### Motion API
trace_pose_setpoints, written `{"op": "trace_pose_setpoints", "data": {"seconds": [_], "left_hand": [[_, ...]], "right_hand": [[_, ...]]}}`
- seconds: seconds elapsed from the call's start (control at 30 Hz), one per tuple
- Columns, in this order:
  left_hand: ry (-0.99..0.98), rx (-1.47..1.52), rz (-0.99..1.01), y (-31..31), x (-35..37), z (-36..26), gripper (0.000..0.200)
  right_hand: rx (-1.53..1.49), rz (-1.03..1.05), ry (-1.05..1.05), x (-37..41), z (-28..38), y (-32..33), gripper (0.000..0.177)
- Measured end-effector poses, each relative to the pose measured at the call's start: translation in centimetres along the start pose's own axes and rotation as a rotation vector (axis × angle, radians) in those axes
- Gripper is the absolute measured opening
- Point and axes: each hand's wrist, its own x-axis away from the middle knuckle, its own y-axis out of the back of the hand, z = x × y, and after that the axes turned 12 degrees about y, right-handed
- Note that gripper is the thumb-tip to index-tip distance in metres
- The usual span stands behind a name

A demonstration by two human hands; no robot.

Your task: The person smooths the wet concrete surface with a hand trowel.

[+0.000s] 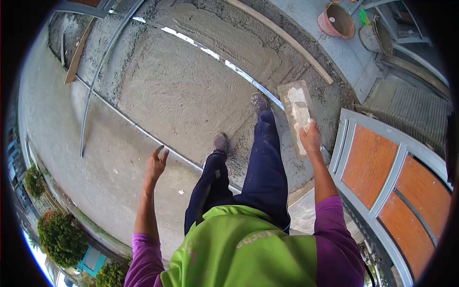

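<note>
My right hand (311, 136) is closed round the handle of a plastering float (304, 95), a long rectangular board smeared with cement. The float overlaps the wet edge of the concrete beside my right leg. My left hand (156, 163) hangs free on the other side, fingers apart and holding nothing, near a thin metal rail (129, 121) in this view. Both my shoes stand on the grey wet concrete (172, 91), which has a rough, partly smoothed surface. A second metal rail (239, 71), spattered with cement, crosses it ahead of my right foot.
A long metal straightedge (93, 86) lies across the far left. Wooden planks (287, 38) (79, 52) edge the concrete. Two buckets (336, 20) (376, 37) stand on tiles at the upper right. A metal gate with orange panels (370, 165) is close on my right.
</note>
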Motion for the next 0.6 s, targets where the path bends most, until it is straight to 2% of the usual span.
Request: {"op": "trace_pose_setpoints", "data": {"seconds": [0.1,0.17,0.27,0.43,0.6], "left_hand": [[0.070,0.098,-0.101,-2.9,4.6,1.5,0.054],[0.228,0.107,-0.094,-5.5,7.2,3.4,0.057],[0.351,0.177,-0.047,-6.8,11.0,0.1,0.057],[0.348,0.253,-0.015,-5.9,12.3,-6.7,0.058],[0.277,0.370,-0.067,-8.1,8.7,-6.8,0.055]], "right_hand": [[-0.014,0.047,0.011,-6.6,-1.7,1.6,0.060],[-0.020,0.018,0.044,-10.3,-2.5,3.7,0.061],[-0.020,0.014,0.051,-13.9,-3.6,7.3,0.061],[-0.003,0.046,-0.034,-16.2,-6.5,12.5,0.058],[0.112,-0.044,-0.035,-15.4,-8.9,17.2,0.058]]}}
